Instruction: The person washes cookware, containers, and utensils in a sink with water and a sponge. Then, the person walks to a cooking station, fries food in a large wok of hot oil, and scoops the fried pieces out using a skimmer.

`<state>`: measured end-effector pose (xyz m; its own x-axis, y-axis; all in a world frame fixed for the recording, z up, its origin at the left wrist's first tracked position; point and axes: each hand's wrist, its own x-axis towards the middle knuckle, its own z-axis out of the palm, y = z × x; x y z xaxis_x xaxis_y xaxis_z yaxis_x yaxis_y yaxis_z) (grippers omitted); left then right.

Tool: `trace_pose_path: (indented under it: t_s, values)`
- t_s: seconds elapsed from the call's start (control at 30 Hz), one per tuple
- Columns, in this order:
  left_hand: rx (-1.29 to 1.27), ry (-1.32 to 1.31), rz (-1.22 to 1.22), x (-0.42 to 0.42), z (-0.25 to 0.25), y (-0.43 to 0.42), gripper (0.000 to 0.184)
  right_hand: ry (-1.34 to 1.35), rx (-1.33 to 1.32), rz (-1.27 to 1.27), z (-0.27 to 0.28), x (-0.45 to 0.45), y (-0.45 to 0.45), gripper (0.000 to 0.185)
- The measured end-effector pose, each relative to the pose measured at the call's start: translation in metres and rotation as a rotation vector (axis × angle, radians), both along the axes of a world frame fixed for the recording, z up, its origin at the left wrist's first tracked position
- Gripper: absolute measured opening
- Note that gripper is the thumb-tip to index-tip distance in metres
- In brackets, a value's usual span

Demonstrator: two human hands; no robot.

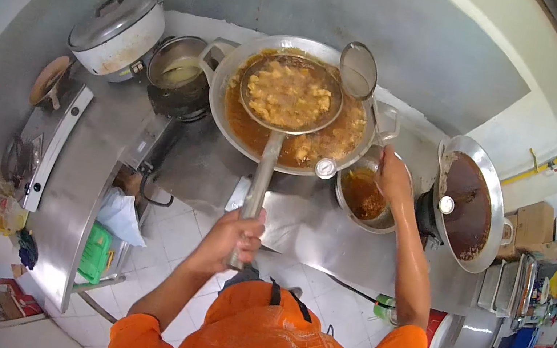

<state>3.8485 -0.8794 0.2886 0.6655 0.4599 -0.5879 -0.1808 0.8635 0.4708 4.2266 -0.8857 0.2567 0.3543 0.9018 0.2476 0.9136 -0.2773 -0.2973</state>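
Observation:
My left hand point(232, 238) is closed round the thick metal handle of a large strainer point(269, 165). Its round basket holds golden fried pieces point(288, 94) over a wide wok point(220, 94) of bubbling brown oil, where more pieces float at the right. My right hand point(394, 175) grips the thin handle of a smaller mesh skimmer point(358, 71), raised at the wok's upper right rim. A round dial thermometer point(326, 168) sits at the wok's front rim. Below my right hand is a metal pot point(396, 227) with brown oil and crumbs.
Another wok point(483, 261) of dark oil with a dial stands at the right. On the left are a lidded cooker point(121, 37), a small pot point(157, 65) and a steel counter point(69, 213). A green box point(94, 252) lies on a lower shelf. Cardboard boxes point(535, 223) are at the right.

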Motion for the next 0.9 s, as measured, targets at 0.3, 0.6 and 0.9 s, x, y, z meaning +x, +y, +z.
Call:
trace_pose_path:
  t_s: [0.3,0.6,0.9]
  values:
    - [0.074,-0.064,0.033,0.011,0.020,-0.014,0.016,0.159,0.220,0.074,0.000,-0.008,-0.045,0.008]
    - [0.099,-0.173,0.060,0.052,0.056,-0.092,0.014,0.310,0.272,0.109,0.024,0.025,-0.100,0.014]
    - [0.045,-0.220,0.061,0.118,0.087,-0.218,0.020,0.350,0.361,0.191,0.055,0.076,-0.199,0.013]
